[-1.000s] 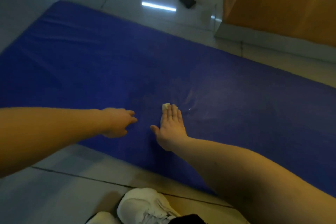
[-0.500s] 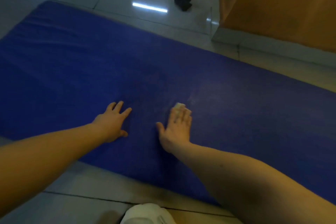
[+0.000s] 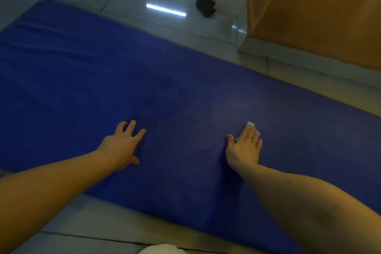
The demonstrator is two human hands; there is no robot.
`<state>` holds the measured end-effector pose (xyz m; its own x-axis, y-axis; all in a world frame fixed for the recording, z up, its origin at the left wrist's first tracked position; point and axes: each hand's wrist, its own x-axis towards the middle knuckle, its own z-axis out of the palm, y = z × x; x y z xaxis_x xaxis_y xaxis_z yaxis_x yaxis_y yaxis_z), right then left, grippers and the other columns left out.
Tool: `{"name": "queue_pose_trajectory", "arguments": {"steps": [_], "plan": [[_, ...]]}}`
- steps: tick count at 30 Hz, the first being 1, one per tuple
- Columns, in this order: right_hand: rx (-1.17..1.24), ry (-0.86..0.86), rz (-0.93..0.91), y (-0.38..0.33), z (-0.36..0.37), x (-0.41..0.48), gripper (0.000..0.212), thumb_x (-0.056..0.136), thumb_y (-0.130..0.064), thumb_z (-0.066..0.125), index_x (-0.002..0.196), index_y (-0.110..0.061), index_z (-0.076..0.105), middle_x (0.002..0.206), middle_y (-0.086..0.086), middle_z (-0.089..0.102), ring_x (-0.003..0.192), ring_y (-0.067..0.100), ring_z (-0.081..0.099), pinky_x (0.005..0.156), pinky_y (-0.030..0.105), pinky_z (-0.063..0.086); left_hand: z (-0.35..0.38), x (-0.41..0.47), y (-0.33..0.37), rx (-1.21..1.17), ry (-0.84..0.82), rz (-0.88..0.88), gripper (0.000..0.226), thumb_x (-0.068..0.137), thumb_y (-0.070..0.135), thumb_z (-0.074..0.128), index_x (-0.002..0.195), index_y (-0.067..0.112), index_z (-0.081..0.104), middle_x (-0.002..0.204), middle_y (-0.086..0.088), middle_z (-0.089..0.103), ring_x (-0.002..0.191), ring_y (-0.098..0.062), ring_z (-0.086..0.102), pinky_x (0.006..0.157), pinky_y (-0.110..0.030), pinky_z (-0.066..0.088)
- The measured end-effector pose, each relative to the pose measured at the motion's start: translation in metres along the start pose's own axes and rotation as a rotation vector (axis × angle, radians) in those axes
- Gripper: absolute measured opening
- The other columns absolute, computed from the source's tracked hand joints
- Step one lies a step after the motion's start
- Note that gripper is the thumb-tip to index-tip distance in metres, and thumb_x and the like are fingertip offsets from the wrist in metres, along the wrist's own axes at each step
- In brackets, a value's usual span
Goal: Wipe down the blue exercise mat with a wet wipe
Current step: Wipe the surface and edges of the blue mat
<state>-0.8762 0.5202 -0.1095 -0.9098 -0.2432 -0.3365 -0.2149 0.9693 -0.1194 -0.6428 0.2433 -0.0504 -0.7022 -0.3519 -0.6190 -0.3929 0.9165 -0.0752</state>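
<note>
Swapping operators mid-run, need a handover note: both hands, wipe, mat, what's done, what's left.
Left hand: fingers spread, resting flat on the blue exercise mat near its near edge, holding nothing.
Right hand: flat with straight fingers, pressing the wet wipe onto the mat. A white corner of the wipe shows past the fingertips.
Done: unclear how much is wiped. The only sign is a faintly paler patch just beyond the right hand.
Left: probably most of the mat, including the far side and both ends.
</note>
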Motion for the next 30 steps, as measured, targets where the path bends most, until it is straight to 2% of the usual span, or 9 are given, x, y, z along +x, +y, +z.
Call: {"name": "queue_pose_trajectory", "arguments": {"steps": [2, 4, 10, 14, 17, 22, 25, 28, 30], "plan": [[0.05, -0.009, 0.105, -0.014, 0.002, 0.004, 0.087, 0.102, -0.06, 0.02, 0.156, -0.005, -0.021, 0.167, 0.012, -0.018, 0.154, 0.03, -0.015, 0.125, 0.046, -0.007, -0.001, 0.0, 0.001, 0.005, -0.004, 0.0, 0.105, 0.089, 0.062, 0.061, 0.159, 0.031, -0.011, 0.166, -0.006, -0.019, 0.153, -0.033, -0.007, 0.088, -0.036, 0.057], [0.075, -0.006, 0.09, -0.046, 0.009, 0.001, 0.088, 0.103, -0.059, 0.023, 0.156, -0.002, -0.019, 0.166, 0.015, -0.019, 0.154, 0.034, -0.016, 0.125, 0.046, -0.008, -0.001, 0.0, 0.001, 0.019, -0.003, -0.001, 0.105, 0.089, 0.064, 0.06, 0.159, 0.031, -0.011, 0.166, -0.006, -0.019, 0.153, -0.033, -0.007, 0.089, -0.035, 0.057], [0.032, -0.1, -0.593, -0.148, 0.035, -0.04, 0.089, 0.102, -0.056, 0.033, 0.158, -0.013, -0.02, 0.167, 0.004, -0.022, 0.152, 0.026, -0.024, 0.125, 0.043, -0.01, -0.002, 0.0, -0.002, 0.03, 0.003, -0.003, 0.106, 0.087, 0.066, 0.061, 0.159, 0.033, -0.01, 0.166, -0.005, -0.017, 0.152, -0.032, -0.005, 0.09, -0.037, 0.056], [-0.086, -0.092, -0.748, -0.147, 0.035, -0.03, 0.084, 0.102, -0.058, 0.028, 0.159, -0.015, -0.017, 0.168, 0.0, -0.02, 0.153, 0.021, -0.022, 0.125, 0.043, -0.009, -0.003, 0.001, -0.001, 0.039, 0.004, -0.003, 0.106, 0.087, 0.065, 0.061, 0.16, 0.031, -0.008, 0.166, -0.006, -0.015, 0.152, -0.033, -0.002, 0.096, -0.04, 0.052], [-0.101, 0.026, -0.599, -0.106, 0.027, -0.002, 0.084, 0.1, -0.056, 0.032, 0.161, -0.015, -0.007, 0.17, 0.003, -0.005, 0.156, 0.026, -0.009, 0.125, 0.046, -0.005, -0.003, 0.003, -0.001, 0.102, 0.026, 0.004, 0.108, 0.085, 0.069, 0.061, 0.161, 0.028, -0.004, 0.167, -0.009, -0.008, 0.152, -0.034, 0.006, 0.109, -0.043, 0.044], [-0.091, 0.088, -0.158, -0.026, 0.001, 0.05, 0.082, 0.102, -0.057, 0.022, 0.16, -0.009, -0.01, 0.169, 0.01, -0.004, 0.156, 0.029, -0.007, 0.125, 0.049, -0.005, 0.001, 0.004, -0.002, 0.045, 0.006, -0.001, 0.108, 0.085, 0.065, 0.064, 0.161, 0.028, -0.004, 0.166, -0.008, -0.011, 0.152, -0.033, 0.0, 0.1, -0.044, 0.052], [-0.046, 0.048, -0.01, -0.026, -0.007, 0.057, 0.084, 0.102, -0.059, 0.017, 0.158, -0.005, -0.014, 0.169, 0.012, -0.01, 0.155, 0.03, -0.012, 0.125, 0.049, -0.007, 0.002, 0.005, -0.003, 0.034, 0.008, 0.003, 0.108, 0.085, 0.065, 0.064, 0.16, 0.029, -0.004, 0.166, -0.007, -0.012, 0.152, -0.033, -0.002, 0.099, -0.044, 0.053], [0.028, 0.01, 0.0, -0.07, -0.001, 0.043, 0.085, 0.103, -0.057, 0.021, 0.158, -0.001, -0.012, 0.168, 0.016, -0.012, 0.154, 0.035, -0.013, 0.125, 0.048, -0.007, 0.002, 0.006, -0.004, 0.037, -0.009, 0.004, 0.108, 0.085, 0.065, 0.063, 0.16, 0.029, -0.006, 0.166, -0.007, -0.013, 0.152, -0.033, -0.003, 0.099, -0.044, 0.053], [0.063, -0.005, -0.189, -0.106, 0.009, 0.023, 0.084, 0.103, -0.053, 0.028, 0.159, -0.001, -0.009, 0.168, 0.016, -0.011, 0.154, 0.036, -0.011, 0.125, 0.047, -0.006, 0.0, 0.005, -0.005, 0.041, -0.03, 0.006, 0.107, 0.087, 0.065, 0.062, 0.16, 0.03, -0.008, 0.166, -0.006, -0.014, 0.152, -0.032, -0.004, 0.101, -0.044, 0.052]]}}
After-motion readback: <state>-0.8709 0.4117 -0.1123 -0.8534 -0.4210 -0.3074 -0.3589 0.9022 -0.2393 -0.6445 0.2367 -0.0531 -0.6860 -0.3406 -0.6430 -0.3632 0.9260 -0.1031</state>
